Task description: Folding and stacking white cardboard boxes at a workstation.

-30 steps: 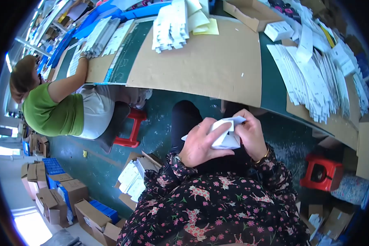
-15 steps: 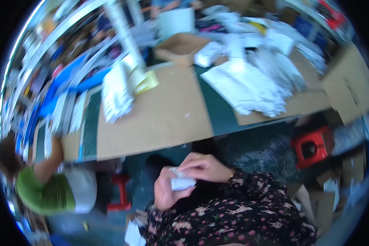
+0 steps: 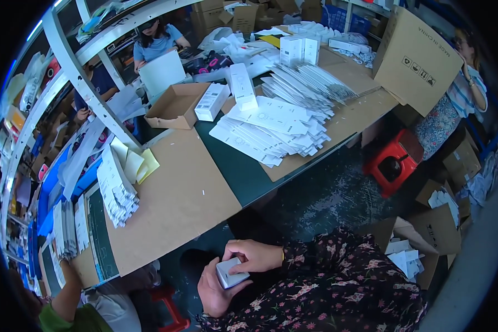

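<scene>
A small white box (image 3: 227, 274) is held over my lap, below the table's front edge. The fingers and thumb of my left hand (image 3: 211, 293) curl around its left and lower sides. From the right, my right hand (image 3: 257, 255) grips the same box, its thumb lying on the top face and its fingers along the far side. Both hands are closed on it. On the table beyond lie a fanned pile of flat white printed cartons (image 3: 279, 133) and, farther left, a stack of folded white cartons (image 3: 116, 188) next to yellow sheets (image 3: 148, 166).
Standing white boxes (image 3: 242, 88) and an open brown carton (image 3: 177, 105) are on the table (image 3: 171, 182). A red stool (image 3: 395, 160) stands right. Near it, an open carton holds white boxes (image 3: 406, 257). Co-workers sit at the left and far side; another person stands far right.
The view has swung, so the table now slants and more of the right side shows. My right hand has gone from pinching at the box's top to gripping it with thumb on top.
</scene>
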Demonstrator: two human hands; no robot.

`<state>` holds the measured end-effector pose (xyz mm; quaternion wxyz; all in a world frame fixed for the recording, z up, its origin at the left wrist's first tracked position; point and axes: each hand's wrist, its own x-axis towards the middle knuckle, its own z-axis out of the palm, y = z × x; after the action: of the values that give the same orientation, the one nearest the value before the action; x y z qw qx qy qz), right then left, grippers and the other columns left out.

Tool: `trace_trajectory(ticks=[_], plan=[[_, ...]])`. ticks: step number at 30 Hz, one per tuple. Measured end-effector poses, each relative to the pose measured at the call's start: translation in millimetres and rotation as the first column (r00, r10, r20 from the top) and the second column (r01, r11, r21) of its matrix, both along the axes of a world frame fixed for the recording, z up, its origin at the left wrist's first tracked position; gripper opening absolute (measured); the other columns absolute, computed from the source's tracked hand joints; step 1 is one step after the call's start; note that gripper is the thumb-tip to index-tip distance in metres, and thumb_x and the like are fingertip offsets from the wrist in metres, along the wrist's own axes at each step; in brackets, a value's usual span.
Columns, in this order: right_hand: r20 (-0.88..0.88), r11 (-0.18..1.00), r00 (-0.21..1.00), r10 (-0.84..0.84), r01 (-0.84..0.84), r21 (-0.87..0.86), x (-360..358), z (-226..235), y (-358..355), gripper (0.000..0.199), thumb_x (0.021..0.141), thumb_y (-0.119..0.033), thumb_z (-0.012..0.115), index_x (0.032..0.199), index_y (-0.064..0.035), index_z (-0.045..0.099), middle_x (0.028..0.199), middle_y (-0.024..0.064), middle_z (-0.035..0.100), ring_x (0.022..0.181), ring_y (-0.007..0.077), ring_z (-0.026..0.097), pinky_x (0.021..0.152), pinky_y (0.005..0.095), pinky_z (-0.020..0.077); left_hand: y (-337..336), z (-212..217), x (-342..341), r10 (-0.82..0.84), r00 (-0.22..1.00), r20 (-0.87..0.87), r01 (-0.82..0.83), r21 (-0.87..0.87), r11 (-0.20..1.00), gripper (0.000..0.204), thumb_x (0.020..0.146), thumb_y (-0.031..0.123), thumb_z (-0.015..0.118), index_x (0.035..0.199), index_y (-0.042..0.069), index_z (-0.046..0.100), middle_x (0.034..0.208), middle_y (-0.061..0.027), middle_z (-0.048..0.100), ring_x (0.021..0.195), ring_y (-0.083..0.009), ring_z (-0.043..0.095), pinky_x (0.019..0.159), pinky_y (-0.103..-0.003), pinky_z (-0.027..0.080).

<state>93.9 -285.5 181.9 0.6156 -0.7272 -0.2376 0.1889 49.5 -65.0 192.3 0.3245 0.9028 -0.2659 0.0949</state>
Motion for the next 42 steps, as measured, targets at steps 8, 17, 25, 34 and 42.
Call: trace_trajectory(ticks=[8, 17, 25, 34, 42], plan=[[0.118, 0.998, 0.991, -0.062, 0.064, -0.012, -8, -5, 2, 0.03, 0.093, -0.019, 0.079, 0.113, -0.0014, 0.066, 0.106, 0.0124, 0.063, 0.085, 0.0235, 0.066, 0.076, 0.035, 0.0536, -9, 8, -5, 0.046, 0.998, 0.046, -0.048, 0.04, 0.998, 0.101, 0.064, 0.039, 0.102, 0.14, -0.002, 0.05, 0.109, -0.0203, 0.068, 0.093, -0.0377, 0.072, 0.08, -0.043, 0.06], [0.043, 1.0, 0.999, 0.005, -0.006, 0.016, 2, -4, -7, 0.029, 0.094, -0.019, 0.079, 0.113, -0.0017, 0.067, 0.104, 0.012, 0.063, 0.083, 0.0239, 0.065, 0.074, 0.0351, 0.0537, -7, -2, -2, 0.04, 0.993, -0.11, -0.051, -0.099, 0.994, 0.112, 0.056, 0.039, 0.104, 0.146, -0.003, 0.05, 0.11, -0.0225, 0.07, 0.094, -0.0399, 0.073, 0.082, -0.045, 0.06], [0.129, 0.999, 0.991, -0.04, 0.043, -0.017, 3, -2, -3, 0.03, 0.093, -0.02, 0.079, 0.113, -0.001, 0.067, 0.103, 0.0115, 0.062, 0.082, 0.0233, 0.065, 0.073, 0.0354, 0.0534, -9, 6, 2, 0.061, 0.997, 0.039, -0.063, 0.07, 0.996, 0.116, 0.058, 0.04, 0.104, 0.15, -0.003, 0.047, 0.112, -0.0229, 0.071, 0.096, -0.0392, 0.074, 0.084, -0.045, 0.061], [0.127, 0.995, 0.988, -0.089, 0.094, -0.032, 3, -1, -2, 0.03, 0.094, -0.02, 0.079, 0.115, -0.0014, 0.067, 0.103, 0.0111, 0.062, 0.083, 0.0226, 0.065, 0.074, 0.0347, 0.0533, -10, 6, 8, 0.055, 0.998, 0.039, -0.057, 0.054, 0.997, 0.116, 0.063, 0.042, 0.101, 0.153, -0.005, 0.045, 0.113, -0.0225, 0.07, 0.096, -0.0381, 0.073, 0.081, -0.044, 0.061], [0.174, 0.997, 0.982, -0.08, 0.081, 0.004, 5, 5, 4, 0.029, 0.094, -0.017, 0.079, 0.117, -0.0016, 0.069, 0.102, 0.0099, 0.062, 0.08, 0.0209, 0.063, 0.071, 0.0311, 0.0526, -4, 8, 7, 0.084, 0.996, 0.004, -0.084, -0.018, 0.996, 0.116, 0.063, 0.04, 0.102, 0.153, -0.006, 0.044, 0.112, -0.0228, 0.07, 0.097, -0.0382, 0.073, 0.082, -0.044, 0.061]])
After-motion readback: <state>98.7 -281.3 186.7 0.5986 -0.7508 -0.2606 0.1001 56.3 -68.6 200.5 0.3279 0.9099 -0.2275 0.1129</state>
